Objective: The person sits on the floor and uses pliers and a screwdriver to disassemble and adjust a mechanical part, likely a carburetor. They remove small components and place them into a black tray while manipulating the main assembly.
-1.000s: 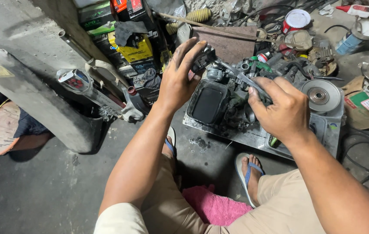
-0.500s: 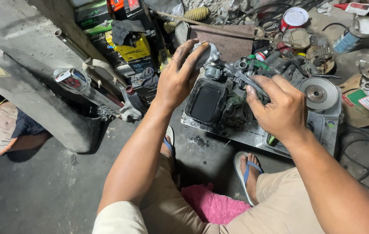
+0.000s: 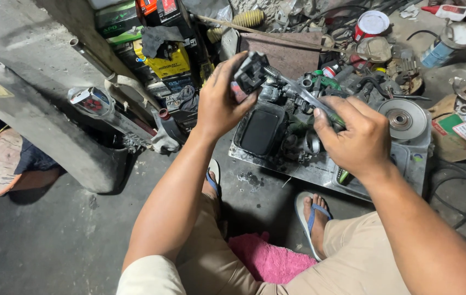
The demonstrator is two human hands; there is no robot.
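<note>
My left hand (image 3: 219, 101) grips a small dark metal engine part (image 3: 250, 74), lifted above the floor. My right hand (image 3: 356, 136) is closed on a screwdriver (image 3: 304, 98) with a green handle; its shaft points up-left and the tip touches the part. Below both hands a grimy engine block (image 3: 276, 136) with a black rectangular cover lies on a metal tray (image 3: 320, 175). A round silver pulley disc (image 3: 405, 117) sits at the tray's right end.
Stacked batteries and boxes (image 3: 162, 60) stand at the back left, by a chrome exhaust pipe (image 3: 112, 114). Cans (image 3: 372, 24), tools and scrap crowd the back right. A concrete slab (image 3: 36, 125) slants on the left. My sandalled foot (image 3: 312, 218) rests near the tray.
Both hands have shifted a little; the left hand has turned the small part and the screwdriver tip has come up to it.
</note>
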